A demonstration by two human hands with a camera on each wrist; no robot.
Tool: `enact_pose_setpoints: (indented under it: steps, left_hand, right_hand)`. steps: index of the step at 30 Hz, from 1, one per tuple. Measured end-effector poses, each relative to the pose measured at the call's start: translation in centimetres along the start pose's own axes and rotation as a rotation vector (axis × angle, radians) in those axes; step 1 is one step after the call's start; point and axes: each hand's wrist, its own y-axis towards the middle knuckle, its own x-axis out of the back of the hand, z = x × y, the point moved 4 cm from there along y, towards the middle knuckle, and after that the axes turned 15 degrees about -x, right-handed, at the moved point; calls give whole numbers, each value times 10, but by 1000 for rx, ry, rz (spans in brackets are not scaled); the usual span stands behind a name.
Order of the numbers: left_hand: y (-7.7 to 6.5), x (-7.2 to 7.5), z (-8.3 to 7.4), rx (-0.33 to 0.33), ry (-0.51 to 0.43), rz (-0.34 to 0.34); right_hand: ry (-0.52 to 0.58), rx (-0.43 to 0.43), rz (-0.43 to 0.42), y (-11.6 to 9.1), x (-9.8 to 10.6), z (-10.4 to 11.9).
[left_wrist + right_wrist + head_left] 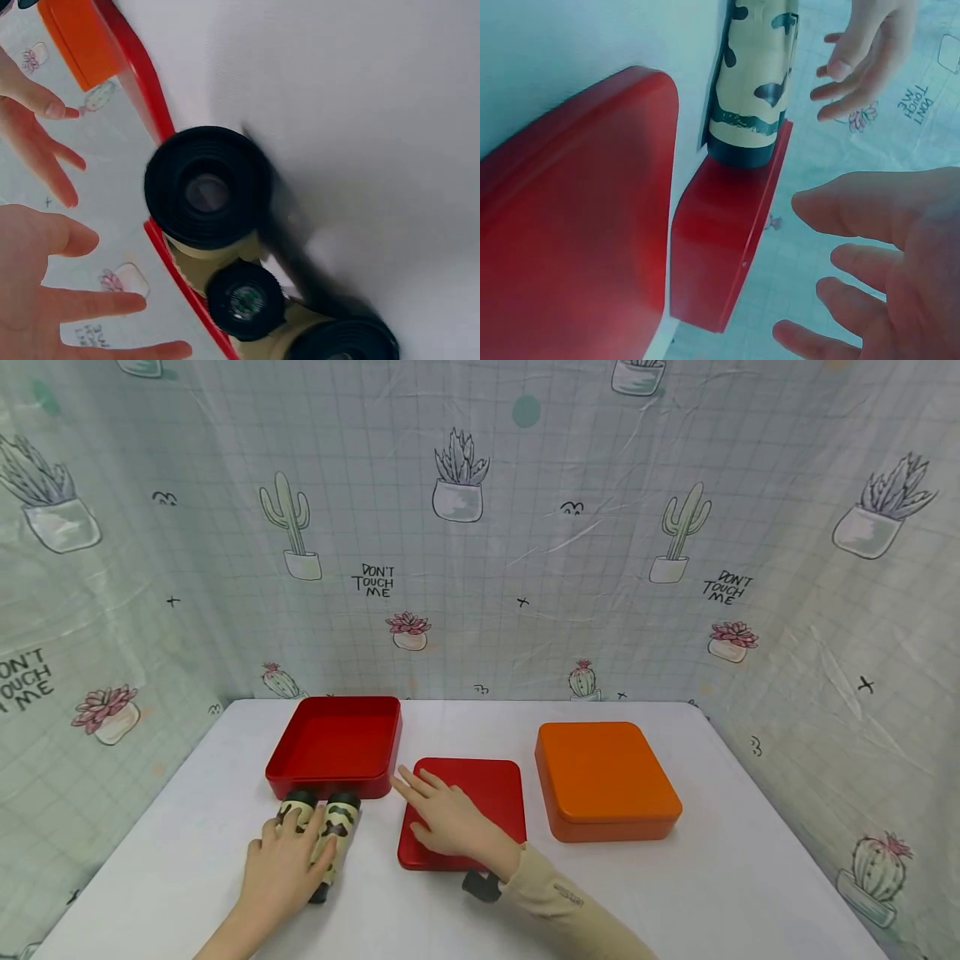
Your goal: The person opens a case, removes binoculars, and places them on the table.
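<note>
Camouflage-patterned binoculars (340,820) with black ends lie on the table, their far end right at the front wall of an open red box (333,747). My left hand (281,864) is over them, fingers spread and straight, hiding part of one barrel. In the left wrist view this hand (45,289) shows beside the black eyepieces and a small round compass (246,301) between them. My right hand (453,818) hovers over a flat red lid (498,793), fingers extended toward the box corner. Nothing is between its fingers (840,206) in the right wrist view.
An orange lidded box (607,768) stands to the right of the red lid. The white table (735,877) is bordered by a hanging cloth (517,552) printed with cacti, behind and at both sides. A black wrist device (482,886) sits by my right sleeve.
</note>
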Motion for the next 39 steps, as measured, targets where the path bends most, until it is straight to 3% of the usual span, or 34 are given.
enact_pose_setpoints:
  steps: [11,21,32,39]
  left_hand:
    - [7,5,-18,-65,-56,-120]
    - [15,10,-45,-140,-87,-171]
    - [24,5,-72,-202,-179,-172]
    - [34,1,-86,-205,-231,-146]
  right_hand:
    - [18,19,9,-26,0,-18]
    - [20,1,-12,-50,1,-41]
    - [49,-36,-5,-80,3,-76]
    - [63,-61,-54,-99,7,-98]
